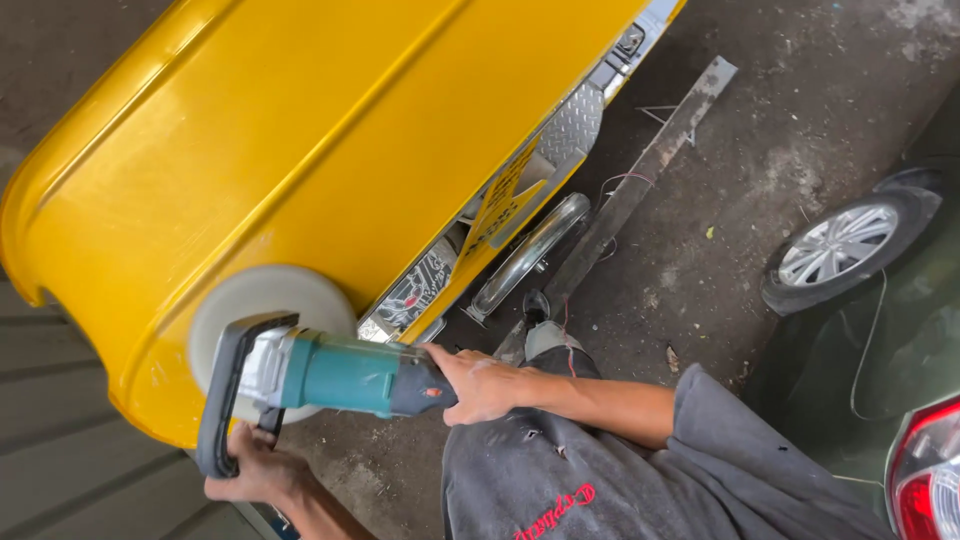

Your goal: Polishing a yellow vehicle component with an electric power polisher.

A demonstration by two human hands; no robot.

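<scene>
A teal and black power polisher (330, 372) with a round white foam pad (270, 300) is pressed against the glossy yellow vehicle body panel (280, 130). My right hand (478, 384) grips the black rear body of the polisher. My left hand (255, 470) holds the black loop handle at the tool's head, below the pad. The pad sits near the lower curved edge of the yellow panel.
Chrome trim and a checker-plate step (560, 130) run along the yellow vehicle's edge. A long metal bar (640, 180) lies on the dirty concrete floor. A dark green car with a wheel (840, 245) and red tail light (925, 480) stands at the right. My grey trousers fill the bottom.
</scene>
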